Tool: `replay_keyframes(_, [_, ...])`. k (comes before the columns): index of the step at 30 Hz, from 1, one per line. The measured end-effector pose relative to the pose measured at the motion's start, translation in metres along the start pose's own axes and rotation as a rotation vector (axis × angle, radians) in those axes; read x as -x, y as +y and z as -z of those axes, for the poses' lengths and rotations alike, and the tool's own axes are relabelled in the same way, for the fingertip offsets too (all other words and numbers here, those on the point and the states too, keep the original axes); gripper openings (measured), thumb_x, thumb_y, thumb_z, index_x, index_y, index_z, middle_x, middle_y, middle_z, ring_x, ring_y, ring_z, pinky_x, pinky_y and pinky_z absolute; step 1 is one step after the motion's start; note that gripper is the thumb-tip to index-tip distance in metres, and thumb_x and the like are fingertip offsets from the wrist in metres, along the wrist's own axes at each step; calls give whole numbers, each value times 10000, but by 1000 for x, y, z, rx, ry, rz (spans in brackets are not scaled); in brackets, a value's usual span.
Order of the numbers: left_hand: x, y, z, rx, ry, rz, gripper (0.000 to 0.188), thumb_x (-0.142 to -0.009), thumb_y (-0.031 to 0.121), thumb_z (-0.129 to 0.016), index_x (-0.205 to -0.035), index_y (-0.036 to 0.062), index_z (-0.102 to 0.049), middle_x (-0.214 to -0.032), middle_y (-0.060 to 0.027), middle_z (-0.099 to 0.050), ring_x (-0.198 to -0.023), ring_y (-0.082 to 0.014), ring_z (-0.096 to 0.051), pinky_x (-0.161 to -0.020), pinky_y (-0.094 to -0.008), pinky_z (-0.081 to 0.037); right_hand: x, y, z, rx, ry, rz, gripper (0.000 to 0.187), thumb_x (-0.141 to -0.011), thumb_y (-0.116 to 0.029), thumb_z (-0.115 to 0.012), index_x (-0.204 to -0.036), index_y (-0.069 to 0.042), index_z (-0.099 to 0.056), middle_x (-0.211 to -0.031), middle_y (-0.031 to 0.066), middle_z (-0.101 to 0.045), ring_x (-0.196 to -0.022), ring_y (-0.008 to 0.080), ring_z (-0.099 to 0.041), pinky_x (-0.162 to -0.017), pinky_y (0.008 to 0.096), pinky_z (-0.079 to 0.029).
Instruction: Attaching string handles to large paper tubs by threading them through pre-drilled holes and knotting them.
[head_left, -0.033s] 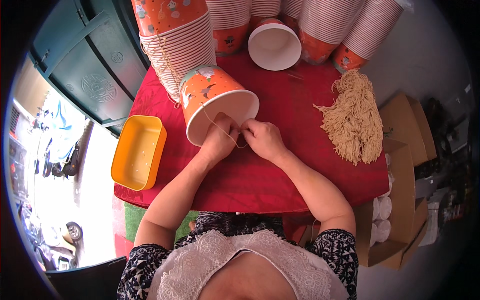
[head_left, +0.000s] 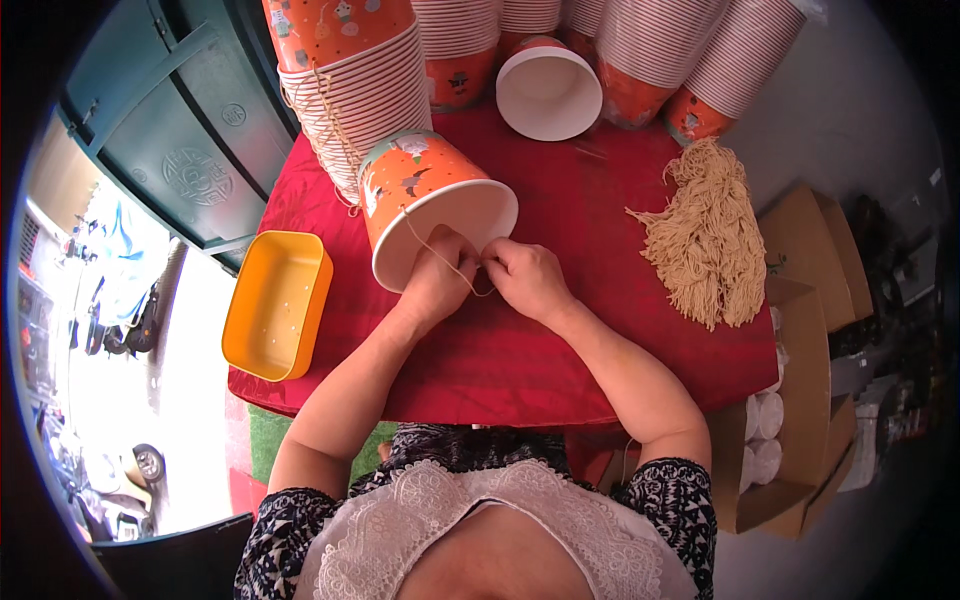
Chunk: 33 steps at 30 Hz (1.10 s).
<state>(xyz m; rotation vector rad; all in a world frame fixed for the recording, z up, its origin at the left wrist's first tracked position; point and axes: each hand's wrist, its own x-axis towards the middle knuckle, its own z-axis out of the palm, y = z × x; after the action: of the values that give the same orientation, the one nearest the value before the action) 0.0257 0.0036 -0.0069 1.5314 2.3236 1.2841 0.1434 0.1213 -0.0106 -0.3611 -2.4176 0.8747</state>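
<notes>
An orange paper bucket (head_left: 425, 172) with printed figures lies on its side on the red table, its white mouth toward me. A thin beige cord (head_left: 432, 248) comes out through its side near the rim and loops down to my fingers. My left hand (head_left: 438, 280) reaches into the bucket's mouth, its fingers closed and partly hidden. My right hand (head_left: 527, 277) is at the lower right rim, thumb and fingers pinched together on the cord; the fingertips of both hands almost meet. The exact grip on the cord's end is too small to make out.
At far left a tall stack of buckets (head_left: 365, 100) has cords hanging down its side. Another bucket (head_left: 550, 92) lies tipped among more stacks (head_left: 655, 50) at the back. A yellow tray (head_left: 277, 305) stands left, a bundle of cords (head_left: 708, 240) right. Cardboard boxes (head_left: 800, 400) stand beyond the table (head_left: 600, 200).
</notes>
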Motion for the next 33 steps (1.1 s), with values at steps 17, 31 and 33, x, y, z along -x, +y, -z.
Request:
replay_keyframes(17, [-1,0,-1,8,-1,37,88,-743,22,-579,-734,-40,-641,-857,-228,-618,-806,-377,-618,-722,-439,-500,2,1,-4,93,29,60,92,-796,-94,-626,-880,-62,-645,-753,136,-673,-683,312,-668,-604,417,-530])
replay_keyframes(31, [0,7,6,46,-49,63,56,-740,19,-606,-772,-27,-613,-839,-208,-626,-818,-355,-626,-725,-418,-502,-5,-1,7,-60,-109,-155,138,-817,-136,-583,-889,-54,-668,-827,165,-683,-798,355,-669,-705,464,-531])
replay_keyframes(33, [2,4,6,43,-64,66,62,-729,18,-614,-778,-21,-608,-845,-196,-615,-832,-347,-609,-738,-409,-492,-6,-2,6,-61,-102,-151,139,-818,-137,-582,-889,-54,-669,-827,166,-683,-797,354,-669,-706,463,-531])
